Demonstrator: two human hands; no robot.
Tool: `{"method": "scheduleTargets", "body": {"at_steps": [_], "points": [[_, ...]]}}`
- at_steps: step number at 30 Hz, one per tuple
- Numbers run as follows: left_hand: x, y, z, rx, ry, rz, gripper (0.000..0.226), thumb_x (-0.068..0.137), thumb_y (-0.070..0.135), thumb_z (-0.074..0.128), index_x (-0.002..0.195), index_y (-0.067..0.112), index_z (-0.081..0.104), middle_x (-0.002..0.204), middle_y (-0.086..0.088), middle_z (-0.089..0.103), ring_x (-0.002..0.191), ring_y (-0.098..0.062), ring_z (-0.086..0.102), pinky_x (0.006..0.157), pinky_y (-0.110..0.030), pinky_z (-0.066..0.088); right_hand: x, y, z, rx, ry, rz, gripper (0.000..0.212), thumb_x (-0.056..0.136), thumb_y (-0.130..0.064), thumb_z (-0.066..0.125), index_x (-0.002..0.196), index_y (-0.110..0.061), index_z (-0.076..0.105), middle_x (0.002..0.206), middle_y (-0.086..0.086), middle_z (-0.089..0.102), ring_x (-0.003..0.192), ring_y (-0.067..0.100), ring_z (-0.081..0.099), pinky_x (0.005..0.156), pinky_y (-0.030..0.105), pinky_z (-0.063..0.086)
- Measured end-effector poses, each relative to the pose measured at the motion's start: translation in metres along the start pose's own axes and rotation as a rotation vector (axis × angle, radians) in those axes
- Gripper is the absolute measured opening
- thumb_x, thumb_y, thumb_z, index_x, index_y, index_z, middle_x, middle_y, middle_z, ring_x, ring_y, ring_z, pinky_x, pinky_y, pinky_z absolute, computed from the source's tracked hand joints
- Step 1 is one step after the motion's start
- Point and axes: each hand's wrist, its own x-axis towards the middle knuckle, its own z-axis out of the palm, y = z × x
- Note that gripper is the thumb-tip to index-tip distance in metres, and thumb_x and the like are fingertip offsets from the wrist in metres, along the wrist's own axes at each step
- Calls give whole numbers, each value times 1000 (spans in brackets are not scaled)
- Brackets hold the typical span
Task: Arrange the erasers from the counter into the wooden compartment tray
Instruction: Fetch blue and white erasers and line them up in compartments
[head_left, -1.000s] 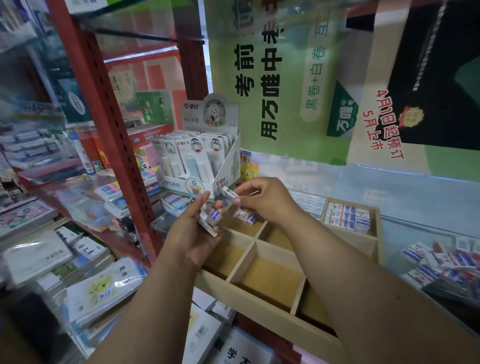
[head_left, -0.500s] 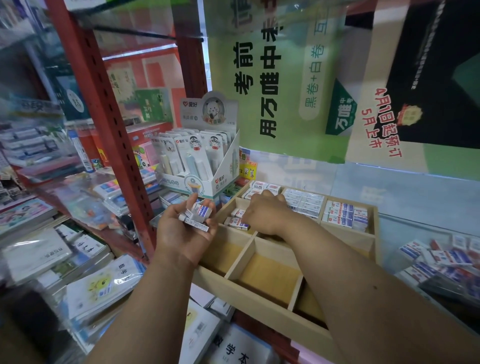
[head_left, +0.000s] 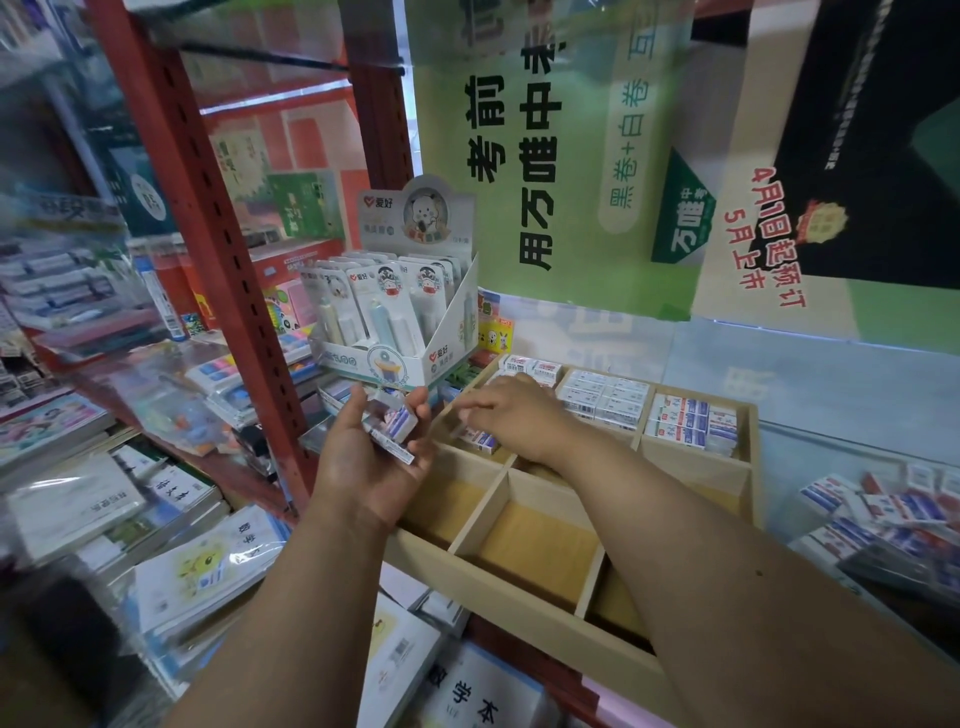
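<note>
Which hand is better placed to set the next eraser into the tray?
Right hand: it's already over the wooden compartment tray, fingers on erasers there. Left hand only holds the small white-and-blue erasers.

L hand cupped, R hand prone

Right hand's fingertips blurred, perhaps touching erasers

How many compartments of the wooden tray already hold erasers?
4, possibly more: the far-left one, far-middle one and far-right one of the wooden compartment tray, plus the one beneath the right hand. The arm hides part of the tray.
</note>
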Motion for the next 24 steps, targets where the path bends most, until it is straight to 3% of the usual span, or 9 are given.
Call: {"method": "scheduleTargets", "body": {"at_steps": [2, 4, 7, 11, 15, 17, 20, 22, 24], "points": [[1, -1, 0, 19, 0, 2, 41, 99, 48, 38, 107, 12, 58, 87, -6, 70, 68, -14, 62, 45, -16, 38, -4, -7, -2, 368, 48, -96, 26, 88, -31, 63, 114, -25, 68, 98, 1, 63, 85, 8, 55, 75, 24, 44], [1, -1, 1, 50, -8, 0, 40, 100, 46, 36, 101, 14, 60, 90, -6, 72, 66, -14, 64, 47, -17, 40, -7, -15, -2, 510, 40, -154, 29, 82, -23, 73, 111, -20, 67, 80, -7, 61, 67, 2, 52, 65, 19, 44], [0, -2, 4, 105, -35, -4, 46, 101, 46, 31, 93, 15, 63, 87, -4, 71, 59, -11, 60, 51, -18, 40, -6, -23, 3, 563, 89, -168, 48, 71, -16, 82, 113, -19, 60, 92, -4, 68, 71, 1, 58, 74, 19, 50], [-1, -3, 3, 149, -34, -28, 40, 101, 43, 32, 93, 15, 60, 83, -4, 65, 61, -11, 50, 49, -18, 39, -5, -26, 7, 492, 92, -65, 30, 71, -13, 82, 96, -19, 66, 90, 2, 70, 70, 8, 61, 74, 27, 52], [-4, -3, 5, 155, -17, -37, 29, 100, 34, 36, 91, 20, 60, 71, 0, 65, 52, -11, 56, 46, -16, 39, -6, -26, 8, 849, 22, 48, 20, 79, 8, 69, 85, -11, 65, 102, 21, 69, 69, 17, 66, 71, 28, 58], [-4, -2, 7, 149, -12, -40, 28, 99, 33, 37, 92, 22, 62, 74, -1, 64, 51, -12, 57, 46, -15, 39, -7, -26, 6, 973, -3, 107, 17, 81, 10, 66, 88, -6, 66, 96, 22, 69, 66, 17, 64, 71, 25, 57], [-3, -2, 7, 103, -17, -49, 27, 99, 31, 38, 94, 23, 63, 85, -4, 67, 59, -16, 63, 47, -16, 40, -6, -22, 2, 915, 60, 105, 15, 75, 3, 74, 87, -4, 68, 83, 15, 69, 63, 15, 61, 72, 28, 56], [-2, -2, 6, 48, -18, -59, 29, 100, 31, 36, 101, 21, 64, 98, -12, 71, 76, -23, 70, 47, -16, 40, -4, -15, -4, 813, 160, 112, 16, 70, -1, 80, 80, -7, 70, 71, 4, 67, 59, 10, 60, 63, 22, 55], [0, 0, 3, 5, -5, -54, 30, 101, 31, 34, 109, 23, 62, 110, -17, 69, 93, -28, 70, 46, -17, 41, -3, -7, -13, 732, 223, 130, 14, 68, -3, 82, 74, -8, 71, 65, 2, 66, 58, 13, 62, 63, 29, 57]]}}
